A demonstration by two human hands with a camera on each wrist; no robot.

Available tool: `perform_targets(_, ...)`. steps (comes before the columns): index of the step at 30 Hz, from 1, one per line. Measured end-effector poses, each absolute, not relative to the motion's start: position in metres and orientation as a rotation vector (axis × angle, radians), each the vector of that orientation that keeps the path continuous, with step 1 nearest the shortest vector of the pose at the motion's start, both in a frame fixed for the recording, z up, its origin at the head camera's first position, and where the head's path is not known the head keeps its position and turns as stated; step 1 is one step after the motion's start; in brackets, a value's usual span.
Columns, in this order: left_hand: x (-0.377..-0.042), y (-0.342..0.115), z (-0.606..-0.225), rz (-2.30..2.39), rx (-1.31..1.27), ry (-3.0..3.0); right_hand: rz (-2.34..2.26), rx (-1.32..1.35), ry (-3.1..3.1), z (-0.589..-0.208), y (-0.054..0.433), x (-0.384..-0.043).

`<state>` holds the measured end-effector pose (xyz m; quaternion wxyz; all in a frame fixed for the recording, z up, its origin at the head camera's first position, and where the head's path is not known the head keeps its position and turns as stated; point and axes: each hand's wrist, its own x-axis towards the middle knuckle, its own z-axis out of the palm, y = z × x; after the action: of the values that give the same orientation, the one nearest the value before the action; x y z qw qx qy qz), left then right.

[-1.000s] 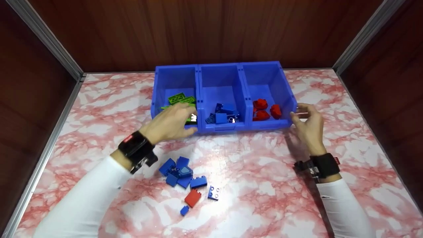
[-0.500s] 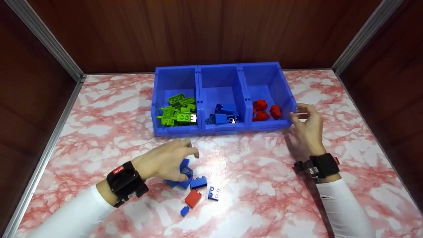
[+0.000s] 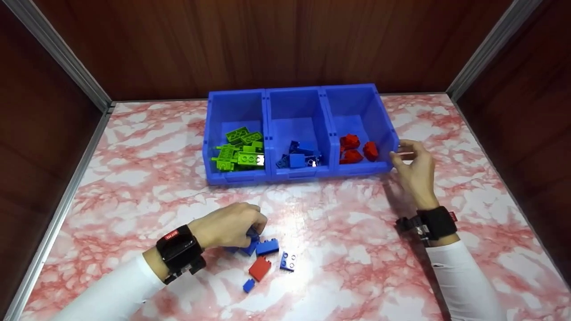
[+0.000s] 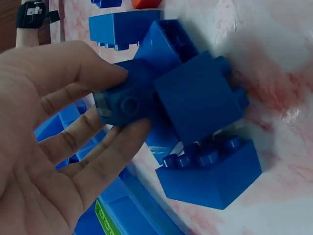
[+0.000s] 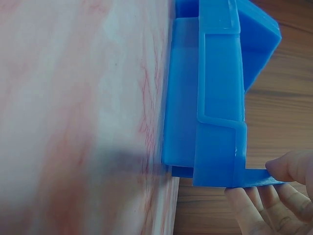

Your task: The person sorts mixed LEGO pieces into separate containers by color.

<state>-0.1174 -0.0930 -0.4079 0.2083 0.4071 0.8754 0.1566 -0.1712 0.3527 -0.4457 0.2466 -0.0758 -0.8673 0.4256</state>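
Note:
My left hand (image 3: 229, 225) is down at the pile of blue bricks on the table. In the left wrist view, its thumb and fingers pinch a blue toy brick (image 4: 124, 100) with a round stud facing the camera. Other blue bricks (image 4: 198, 100) lie right against that one, partly covered by the hand in the head view. At the right, my right hand (image 3: 417, 171) grips the side wall of the blue three-compartment bin (image 3: 387, 120), thumb on one face and fingers on the other, as the right wrist view shows near the bin's corner (image 5: 220, 152).
Green bricks (image 3: 250, 158) fill the left compartment's front, blue bricks (image 3: 297, 160) the middle one, red pieces (image 3: 352, 156) the right one. Near the pile lie a red brick (image 3: 260, 268), a small blue brick (image 3: 249, 285) and a glare-lit studded brick (image 3: 287, 261). Dark wood panels surround the table.
My left hand has come from the green compartment back towards me to the blue pile, and its fingers have closed round a blue brick. The right hand has stayed at the bin's wall.

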Motion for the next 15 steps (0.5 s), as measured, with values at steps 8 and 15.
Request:
perform_targets(8, -0.129, -0.081, -0.391, 0.445, 1.164, 2.465, 1.162, -0.241, -2.393, -0.445, 0.353, -0.17)
perform_targets(15, -0.147, -0.064, -0.375, 0.532, 1.179, 2.521, 1.165, -0.212, -2.383, -0.444, 0.353, -0.17)
